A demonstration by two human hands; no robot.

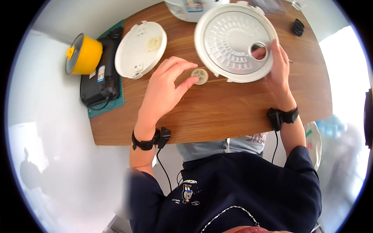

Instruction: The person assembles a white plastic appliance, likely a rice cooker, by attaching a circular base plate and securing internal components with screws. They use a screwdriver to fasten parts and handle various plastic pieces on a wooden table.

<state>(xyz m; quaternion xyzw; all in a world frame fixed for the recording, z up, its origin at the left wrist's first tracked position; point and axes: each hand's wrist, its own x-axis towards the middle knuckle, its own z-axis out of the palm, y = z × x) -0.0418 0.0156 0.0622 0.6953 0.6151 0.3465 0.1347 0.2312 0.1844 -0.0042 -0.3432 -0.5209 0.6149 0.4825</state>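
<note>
My right hand [279,70] grips the right rim of a white round appliance lid [201,48] with a ribbed metallic inner plate [229,42]. Fingertips show through the lid's round hole, and the lid is raised and tilted. Just left of it, my left hand [165,83] has thumb and forefinger at the edge of a small round beige plastic cap [200,77] with a patterned face. The thumb overlaps the cap's edge; the other fingers are bent. Beyond my left hand, a white oval cover [134,50] with a yellowish round patch lies on the table.
A black device [105,75] rests on a green mat [116,101] at the left, beside a yellow pot [91,55]. At the back stand a white appliance body [180,11] and a clear plastic bag [269,4]. A coiled black cable [298,27] lies at the far right of the wooden table [217,112].
</note>
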